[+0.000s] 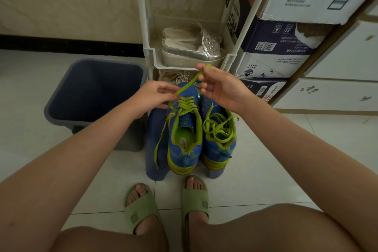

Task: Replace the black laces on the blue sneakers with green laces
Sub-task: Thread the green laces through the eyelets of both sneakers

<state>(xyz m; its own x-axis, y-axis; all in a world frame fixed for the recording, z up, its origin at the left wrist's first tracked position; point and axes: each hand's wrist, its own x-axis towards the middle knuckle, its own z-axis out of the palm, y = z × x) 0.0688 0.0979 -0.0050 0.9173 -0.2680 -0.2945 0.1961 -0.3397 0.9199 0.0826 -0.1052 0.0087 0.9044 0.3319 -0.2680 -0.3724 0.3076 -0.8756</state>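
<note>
Both sneakers point(185, 155) sit on the stool point(153, 159), already threaded green; no black lace shows. Above the stool, left hand point(152, 94) and right hand point(218, 88) clamp their fingers on one lace point(185, 88); tightening and tying probably remain.

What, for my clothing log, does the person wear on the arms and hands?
Nothing that shows. The left hand and right hand are bare: no gloves, watch or bracelet. The left forearm and right forearm are bare too, no sleeve in view.

Grey bin point(96, 92), silver shoes point(190, 47), boxes point(276, 51)
</note>
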